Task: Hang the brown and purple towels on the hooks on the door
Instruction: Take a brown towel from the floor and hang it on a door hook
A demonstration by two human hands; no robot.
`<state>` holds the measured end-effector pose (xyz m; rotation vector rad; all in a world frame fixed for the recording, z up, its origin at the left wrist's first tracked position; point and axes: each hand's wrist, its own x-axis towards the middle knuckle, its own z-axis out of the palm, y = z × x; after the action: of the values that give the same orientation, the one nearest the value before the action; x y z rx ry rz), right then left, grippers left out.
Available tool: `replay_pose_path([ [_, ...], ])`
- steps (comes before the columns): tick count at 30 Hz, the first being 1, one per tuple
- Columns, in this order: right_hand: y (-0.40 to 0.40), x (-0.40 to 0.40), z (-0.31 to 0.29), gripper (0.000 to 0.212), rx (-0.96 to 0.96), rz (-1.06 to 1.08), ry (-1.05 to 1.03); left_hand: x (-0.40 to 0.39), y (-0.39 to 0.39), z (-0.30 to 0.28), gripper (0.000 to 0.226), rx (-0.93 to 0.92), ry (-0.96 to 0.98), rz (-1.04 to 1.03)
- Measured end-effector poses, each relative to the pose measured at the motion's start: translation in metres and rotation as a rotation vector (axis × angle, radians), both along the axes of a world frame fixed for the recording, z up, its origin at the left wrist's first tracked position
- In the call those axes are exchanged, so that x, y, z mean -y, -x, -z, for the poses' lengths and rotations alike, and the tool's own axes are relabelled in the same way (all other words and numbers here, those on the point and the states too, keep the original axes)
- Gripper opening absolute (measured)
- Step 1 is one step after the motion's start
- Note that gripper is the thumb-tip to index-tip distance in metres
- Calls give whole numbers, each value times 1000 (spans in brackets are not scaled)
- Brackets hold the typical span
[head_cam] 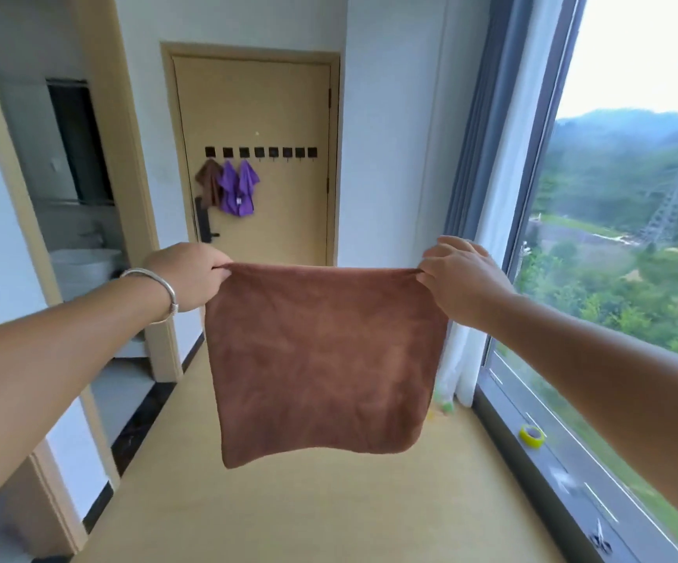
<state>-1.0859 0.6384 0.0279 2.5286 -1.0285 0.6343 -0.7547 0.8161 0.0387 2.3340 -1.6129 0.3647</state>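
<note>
A brown towel (321, 359) hangs flat and spread out in front of me. My left hand (191, 274) pinches its upper left corner, and my right hand (459, 278) pinches its upper right corner. Ahead stands a beige door (288, 103) with a row of several black hooks (261, 152) across its middle. On the leftmost hooks hang another brown towel (208, 182) and two purple towels (237, 191). The hooks further right carry nothing.
A large window (613, 278) with a sill runs along the right; a roll of yellow tape (531, 436) lies on the sill. A doorway on the left opens to a bathroom with a white basin (85, 266). The door's black handle (204, 223) sits below the towels.
</note>
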Motion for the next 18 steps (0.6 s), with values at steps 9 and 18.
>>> replay_pose_path([
  [9, -1, -22, -92, 26, 78, -20, 98, -24, -2, -84, 38, 170, 93, -35],
  [18, -32, -17, -108, 24, 161, -58, 100, -26, -28, -95, 37, 221, 123, -63],
])
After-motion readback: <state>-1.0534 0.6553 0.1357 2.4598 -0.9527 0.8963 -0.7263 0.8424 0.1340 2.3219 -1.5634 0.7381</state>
